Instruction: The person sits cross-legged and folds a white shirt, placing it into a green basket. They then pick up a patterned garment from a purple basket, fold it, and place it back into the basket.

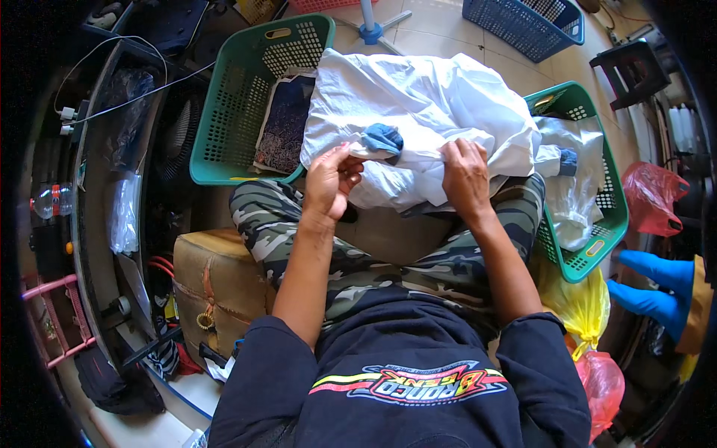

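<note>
White fabric [414, 95] lies spread over my knees and the space before me. My left hand [334, 179] pinches a pale edge of cloth between thumb and fingers, beside a bunched piece of blue cloth [382, 140]. On the other side my right hand [466, 173] grips a fold of white cloth, its fingers curled down. The cloth stretches between the two hands. Whether the blue piece is joined to the white fabric, I cannot tell.
A green plastic basket [215, 106] with dark patterned cloth stands at the left. Another green basket [616, 224] at the right holds pale cloth and clear plastic. A blue basket [521, 33], a black stool [633, 73] and a pole stand [371, 33] are farther off. A tan padded seat [221, 291] is at my left.
</note>
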Tool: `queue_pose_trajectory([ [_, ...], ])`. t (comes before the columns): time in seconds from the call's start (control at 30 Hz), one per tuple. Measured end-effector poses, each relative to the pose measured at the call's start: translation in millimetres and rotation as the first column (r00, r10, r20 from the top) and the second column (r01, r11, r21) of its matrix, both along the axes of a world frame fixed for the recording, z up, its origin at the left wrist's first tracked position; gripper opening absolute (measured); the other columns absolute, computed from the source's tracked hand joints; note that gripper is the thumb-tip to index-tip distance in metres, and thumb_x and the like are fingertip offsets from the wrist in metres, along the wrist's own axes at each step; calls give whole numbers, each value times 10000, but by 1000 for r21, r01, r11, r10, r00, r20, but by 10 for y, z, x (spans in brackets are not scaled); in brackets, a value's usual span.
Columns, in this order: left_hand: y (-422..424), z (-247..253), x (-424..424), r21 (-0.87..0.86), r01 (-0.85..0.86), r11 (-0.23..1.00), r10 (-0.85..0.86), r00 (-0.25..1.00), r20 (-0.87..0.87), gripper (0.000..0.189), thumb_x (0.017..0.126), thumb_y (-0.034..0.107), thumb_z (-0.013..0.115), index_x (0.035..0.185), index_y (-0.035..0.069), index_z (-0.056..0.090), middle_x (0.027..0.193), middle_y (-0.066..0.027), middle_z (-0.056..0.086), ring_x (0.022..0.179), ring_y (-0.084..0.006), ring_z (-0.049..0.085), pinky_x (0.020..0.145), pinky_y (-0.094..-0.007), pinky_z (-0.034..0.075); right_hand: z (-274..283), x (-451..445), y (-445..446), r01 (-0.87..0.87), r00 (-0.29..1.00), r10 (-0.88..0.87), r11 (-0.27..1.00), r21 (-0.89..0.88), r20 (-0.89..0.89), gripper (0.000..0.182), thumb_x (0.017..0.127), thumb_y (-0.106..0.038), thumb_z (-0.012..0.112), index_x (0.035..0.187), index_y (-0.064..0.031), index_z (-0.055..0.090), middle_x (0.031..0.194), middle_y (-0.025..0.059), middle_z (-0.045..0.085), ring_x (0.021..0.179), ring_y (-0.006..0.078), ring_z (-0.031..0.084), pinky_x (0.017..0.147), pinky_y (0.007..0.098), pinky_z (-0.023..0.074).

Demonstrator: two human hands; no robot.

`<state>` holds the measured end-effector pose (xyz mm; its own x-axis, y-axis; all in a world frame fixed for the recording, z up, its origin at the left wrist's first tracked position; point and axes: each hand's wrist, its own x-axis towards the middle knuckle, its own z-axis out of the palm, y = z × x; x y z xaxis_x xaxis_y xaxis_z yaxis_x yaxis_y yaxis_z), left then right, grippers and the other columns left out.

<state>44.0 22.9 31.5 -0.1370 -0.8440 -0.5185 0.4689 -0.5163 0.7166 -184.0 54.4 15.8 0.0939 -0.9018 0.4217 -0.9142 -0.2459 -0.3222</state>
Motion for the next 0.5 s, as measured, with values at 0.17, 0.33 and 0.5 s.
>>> queue_pose_trajectory([
  [0.17,10,22,44,-19,84,996,-82,994,78,174,868,193,518,888,30,578,710,-57,606,635,-136,572,564,-237,439,40,-128,-18,-60,998,60,998,23,3,137,732,-31,516,857,-19,571,859,126,562,895,286,543,872,378,368],
  [0.33,13,107,-12,-50,102,994,-94,984,149,194,866,225,527,885,41,587,712,-47,622,642,-120,600,561,-210,463,154,29,-2,-228,935,186,967,109,303,208,728,-70,573,931,-25,570,923,128,569,922,306,530,855,401,372],
  [0.5,17,103,-112,-39,148,988,-136,965,222,191,868,236,518,871,62,596,700,-35,620,617,-101,585,532,-205,449,145,4,-61,-332,913,250,915,230,324,174,768,-109,583,925,-33,574,855,146,576,865,333,534,806,409,384],
])
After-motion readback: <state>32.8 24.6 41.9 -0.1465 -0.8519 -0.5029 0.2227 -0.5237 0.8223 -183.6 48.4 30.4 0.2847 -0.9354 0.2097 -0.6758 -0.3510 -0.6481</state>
